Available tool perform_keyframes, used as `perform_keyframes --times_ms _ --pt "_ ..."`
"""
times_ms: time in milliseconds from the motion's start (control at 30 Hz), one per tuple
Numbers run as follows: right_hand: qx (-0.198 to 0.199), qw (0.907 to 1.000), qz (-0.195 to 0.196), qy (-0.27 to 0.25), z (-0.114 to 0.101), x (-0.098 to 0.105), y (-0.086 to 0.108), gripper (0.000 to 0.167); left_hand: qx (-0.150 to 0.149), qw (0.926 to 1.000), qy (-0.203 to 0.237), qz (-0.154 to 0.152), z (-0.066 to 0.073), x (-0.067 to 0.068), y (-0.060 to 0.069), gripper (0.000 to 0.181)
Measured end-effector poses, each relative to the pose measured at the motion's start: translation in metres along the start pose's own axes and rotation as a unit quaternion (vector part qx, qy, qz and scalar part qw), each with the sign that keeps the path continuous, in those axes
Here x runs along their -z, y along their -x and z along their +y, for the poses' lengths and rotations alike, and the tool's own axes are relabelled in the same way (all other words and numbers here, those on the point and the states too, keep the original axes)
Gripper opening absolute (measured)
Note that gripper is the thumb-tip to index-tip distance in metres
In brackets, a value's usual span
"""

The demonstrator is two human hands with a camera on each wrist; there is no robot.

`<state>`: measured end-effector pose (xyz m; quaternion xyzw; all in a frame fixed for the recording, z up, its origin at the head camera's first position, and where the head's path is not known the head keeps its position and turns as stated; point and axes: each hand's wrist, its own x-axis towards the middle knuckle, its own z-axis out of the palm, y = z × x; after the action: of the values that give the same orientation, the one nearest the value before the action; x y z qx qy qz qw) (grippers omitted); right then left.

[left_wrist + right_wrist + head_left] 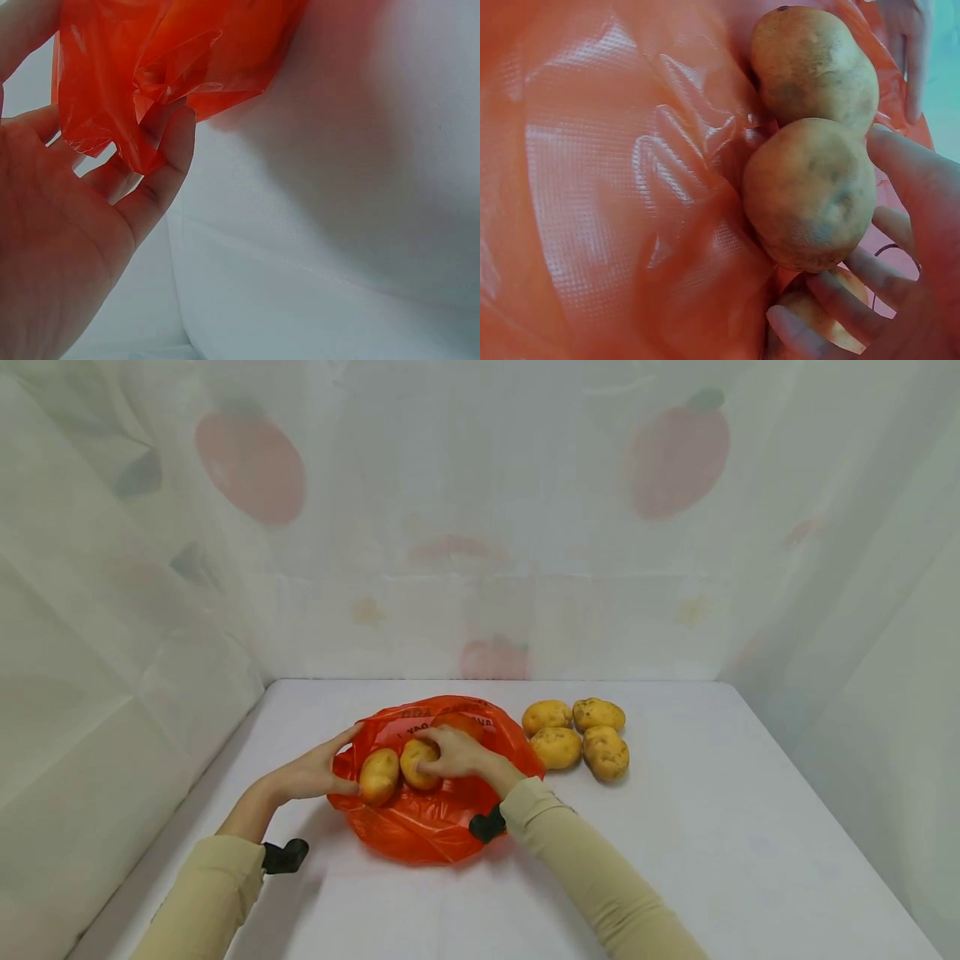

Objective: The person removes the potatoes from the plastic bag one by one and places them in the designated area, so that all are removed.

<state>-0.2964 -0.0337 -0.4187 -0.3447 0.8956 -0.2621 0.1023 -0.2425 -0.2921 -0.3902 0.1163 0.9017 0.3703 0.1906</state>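
A red plastic bag (pixel 420 839) lies open on the table, its mouth toward me. My left hand (pixel 313 774) holds the bag's left rim; in the left wrist view its fingers bend round the thin plastic. Inside the bag, my right hand (pixel 461 753) grips a potato (pixel 810 195) between thumb and fingers. Against it on the left lies another potato (pixel 379 776). A third potato (pixel 821 311) is partly covered by the right fingers in the right wrist view; in the head view it appears reddish toward the bag's back.
Several loose potatoes (pixel 557 748) lie in a group on the white table (pixel 712 835), just right of the bag. White sheeting (pixel 585 610) with faded fruit prints stands behind the table and along both sides. Each wrist wears a dark strap (pixel 285 857).
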Motion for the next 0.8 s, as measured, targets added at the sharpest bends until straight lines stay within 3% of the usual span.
perform_keyframes --times_ms 800 --pt "-0.011 0.9996 -0.003 -0.026 -0.0045 -0.0053 0.0038 0.066 -0.021 0.9998 -0.006 0.005 -0.0025 -0.0004 0.0006 0.101"
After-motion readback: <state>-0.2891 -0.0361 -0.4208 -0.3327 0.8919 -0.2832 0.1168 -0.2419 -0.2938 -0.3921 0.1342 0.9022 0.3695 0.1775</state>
